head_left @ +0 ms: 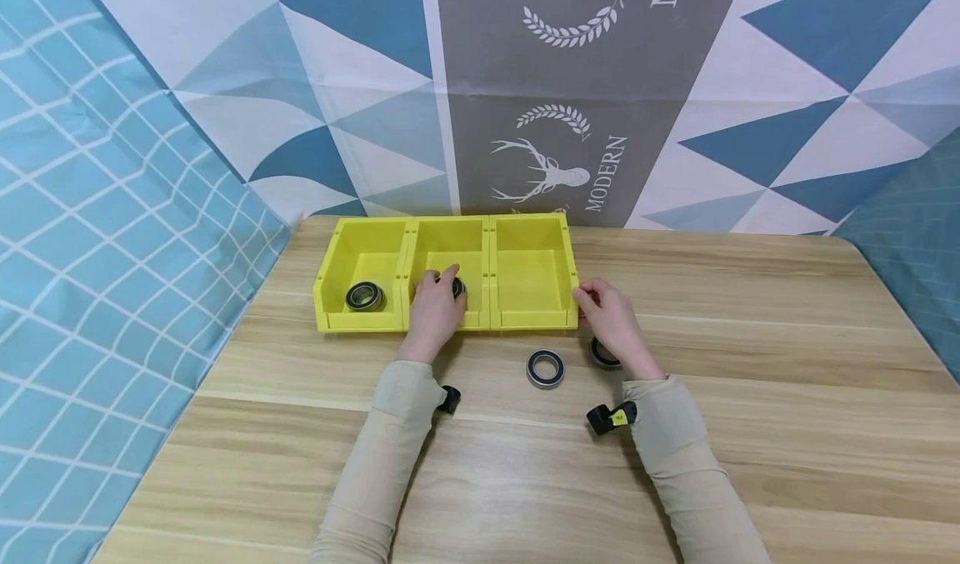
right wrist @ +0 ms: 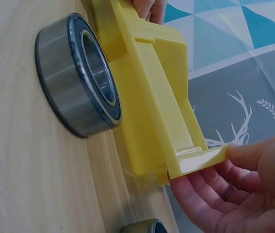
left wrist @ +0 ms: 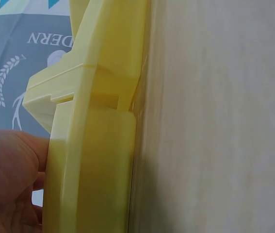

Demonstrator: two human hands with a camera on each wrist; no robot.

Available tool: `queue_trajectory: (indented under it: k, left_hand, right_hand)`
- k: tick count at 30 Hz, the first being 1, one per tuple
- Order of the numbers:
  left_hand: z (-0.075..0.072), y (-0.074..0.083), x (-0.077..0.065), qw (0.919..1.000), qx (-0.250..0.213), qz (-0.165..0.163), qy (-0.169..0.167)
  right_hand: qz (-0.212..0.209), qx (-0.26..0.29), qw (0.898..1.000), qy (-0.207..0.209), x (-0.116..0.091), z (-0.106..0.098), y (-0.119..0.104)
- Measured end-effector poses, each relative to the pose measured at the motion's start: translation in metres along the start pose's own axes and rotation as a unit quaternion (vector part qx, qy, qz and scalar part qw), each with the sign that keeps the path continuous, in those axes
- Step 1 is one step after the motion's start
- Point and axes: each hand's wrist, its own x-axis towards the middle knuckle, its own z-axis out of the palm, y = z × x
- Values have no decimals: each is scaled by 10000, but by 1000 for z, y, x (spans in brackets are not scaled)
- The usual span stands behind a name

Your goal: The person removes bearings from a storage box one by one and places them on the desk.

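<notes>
A yellow three-compartment bin point(head_left: 447, 321) stands at the table's back. My left hand point(head_left: 437, 307) reaches into the middle compartment, its fingers around a black-rimmed ball bearing point(head_left: 458, 287) that they partly hide. In the left wrist view that hand point(left wrist: 8, 174) shows behind the bin's front wall point(left wrist: 62, 165); the bearing is out of sight. My right hand point(head_left: 609, 314) pinches the bin's right end wall, thumb on one side and fingers on the other, plain in the right wrist view. Another bearing point(head_left: 364, 296) lies in the left compartment; the right compartment holds nothing.
Two bearings lie on the wooden table before the bin: one bearing point(head_left: 545, 369) below the right compartment, another bearing point(head_left: 604, 353) partly under my right hand. Behind the bin rises a patterned cloth point(head_left: 555, 89), with a blue gridded cloth point(head_left: 97, 239) at the left.
</notes>
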Motion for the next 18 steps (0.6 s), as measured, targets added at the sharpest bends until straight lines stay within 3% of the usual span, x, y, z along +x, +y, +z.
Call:
queue_trajectory:
  k: [7, 18]
  left_hand:
    - [0, 0, 1, 9999, 121, -43, -26]
    - [0, -1, 0, 9999, 110, -1, 15]
  right_hand:
    - [-12, -178, 9998, -64, -1, 0, 1]
    - [-392, -541, 9977, 94, 0, 4, 5]
